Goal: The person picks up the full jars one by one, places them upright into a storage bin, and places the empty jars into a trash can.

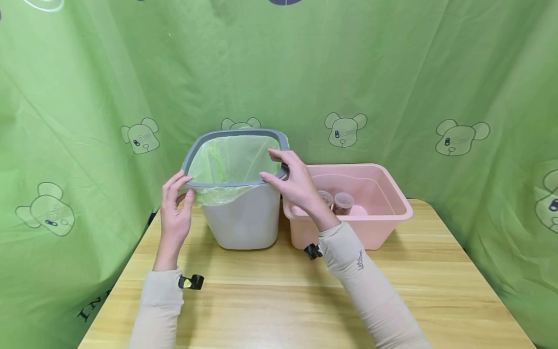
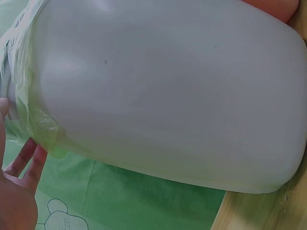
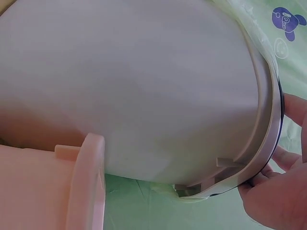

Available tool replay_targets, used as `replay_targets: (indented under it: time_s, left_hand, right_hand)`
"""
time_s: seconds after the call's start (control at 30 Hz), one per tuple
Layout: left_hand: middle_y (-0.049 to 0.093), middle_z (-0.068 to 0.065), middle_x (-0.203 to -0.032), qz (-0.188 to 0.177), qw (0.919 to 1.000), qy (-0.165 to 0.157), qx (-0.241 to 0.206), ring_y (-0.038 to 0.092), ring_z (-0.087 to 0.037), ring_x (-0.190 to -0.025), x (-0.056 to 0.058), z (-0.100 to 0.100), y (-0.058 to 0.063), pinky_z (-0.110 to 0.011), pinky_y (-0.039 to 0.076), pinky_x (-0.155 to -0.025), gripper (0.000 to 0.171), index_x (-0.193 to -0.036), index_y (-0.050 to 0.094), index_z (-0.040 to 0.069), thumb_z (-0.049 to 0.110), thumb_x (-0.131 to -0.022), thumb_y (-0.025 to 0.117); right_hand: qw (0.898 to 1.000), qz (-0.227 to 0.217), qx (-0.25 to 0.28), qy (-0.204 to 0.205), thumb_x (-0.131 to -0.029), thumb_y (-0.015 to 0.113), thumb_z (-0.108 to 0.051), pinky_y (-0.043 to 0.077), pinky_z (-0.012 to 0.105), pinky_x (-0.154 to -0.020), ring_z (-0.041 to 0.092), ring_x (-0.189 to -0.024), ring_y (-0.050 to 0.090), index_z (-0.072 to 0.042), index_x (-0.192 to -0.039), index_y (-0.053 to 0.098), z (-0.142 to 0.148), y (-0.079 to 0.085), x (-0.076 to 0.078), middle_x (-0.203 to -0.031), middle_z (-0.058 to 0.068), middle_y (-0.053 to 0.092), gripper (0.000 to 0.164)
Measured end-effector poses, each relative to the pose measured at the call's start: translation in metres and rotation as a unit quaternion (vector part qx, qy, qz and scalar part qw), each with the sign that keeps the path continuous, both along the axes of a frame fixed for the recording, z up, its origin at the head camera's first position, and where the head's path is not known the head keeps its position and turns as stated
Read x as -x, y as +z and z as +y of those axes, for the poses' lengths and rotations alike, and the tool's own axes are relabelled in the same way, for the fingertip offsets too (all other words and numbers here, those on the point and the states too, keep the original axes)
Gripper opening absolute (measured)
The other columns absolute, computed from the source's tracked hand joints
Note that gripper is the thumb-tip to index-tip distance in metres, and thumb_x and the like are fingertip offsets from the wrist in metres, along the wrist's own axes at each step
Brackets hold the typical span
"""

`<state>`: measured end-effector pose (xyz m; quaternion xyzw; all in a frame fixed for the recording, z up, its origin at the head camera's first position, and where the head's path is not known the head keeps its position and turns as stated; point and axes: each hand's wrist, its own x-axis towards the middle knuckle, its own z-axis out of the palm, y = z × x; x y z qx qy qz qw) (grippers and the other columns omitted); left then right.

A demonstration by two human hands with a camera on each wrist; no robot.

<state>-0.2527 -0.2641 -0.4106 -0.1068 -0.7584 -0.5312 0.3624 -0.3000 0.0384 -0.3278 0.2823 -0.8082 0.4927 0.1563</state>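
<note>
A light grey trash can (image 1: pixel 244 218) stands on the table, lined with a thin green plastic bag (image 1: pixel 224 195) that hangs over its front edge. A grey-blue rim ring (image 1: pixel 226 184) tops the can over the bag. My left hand (image 1: pixel 175 213) pinches the ring's front left corner, its thumb below by the bag's overhang. At the right side, my right hand (image 1: pixel 296 182) grips the ring, thumb on the front right corner and index finger over the opening. Close up, right fingers (image 3: pixel 285 158) touch the ring's outer edge; part of this hand is out of frame.
Right of the can stands a pink bin (image 1: pixel 370 223) holding small clear containers, including a lidded jar (image 1: pixel 343 202). The wooden table (image 1: pixel 270 300) extends in front. A green curtain (image 1: pixel 392 72) with bear prints hangs behind and along both sides.
</note>
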Motion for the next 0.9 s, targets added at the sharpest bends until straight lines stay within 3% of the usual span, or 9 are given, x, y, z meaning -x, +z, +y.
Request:
replay_targets:
  time_s: [0.33,0.63,0.9]
  left_hand:
    - [0.043,0.008,-0.158,0.001,1.0,0.001,0.002,0.046,-0.011,-0.14,0.001,0.001,0.0,-0.019,0.046,-0.109,0.037,-0.14,0.061,0.015,0.006,-0.105,0.056]
    - [0.041,0.011,-0.16,-0.014,0.9999,-0.005,-0.003,0.046,-0.013,-0.14,0.001,0.001,0.002,-0.026,0.047,-0.112,0.04,-0.143,0.059,0.017,0.007,-0.105,0.057]
    - [0.024,0.004,-0.171,-0.042,0.9991,-0.003,0.006,0.037,-0.025,-0.149,-0.009,-0.002,-0.004,-0.049,0.039,-0.121,0.058,-0.159,0.041,0.017,0.0,-0.104,0.053]
  right_hand:
    - [1.0,0.0,-0.001,-0.001,-0.094,0.078,-0.026,0.043,0.04,-0.118,0.025,-0.133,0.055,-0.008,-0.148,0.054,0.002,0.0,0.0,-0.14,0.013,0.059,0.062]
    - [1.0,0.005,0.008,0.006,-0.094,0.078,-0.023,0.042,0.041,-0.119,0.026,-0.134,0.054,-0.006,-0.149,0.053,0.005,0.0,-0.003,-0.14,0.014,0.057,0.063]
    - [0.998,0.033,-0.031,0.033,-0.094,0.077,-0.018,0.036,0.047,-0.123,0.028,-0.139,0.048,-0.005,-0.151,0.05,0.021,-0.008,-0.02,-0.148,0.015,0.053,0.064]
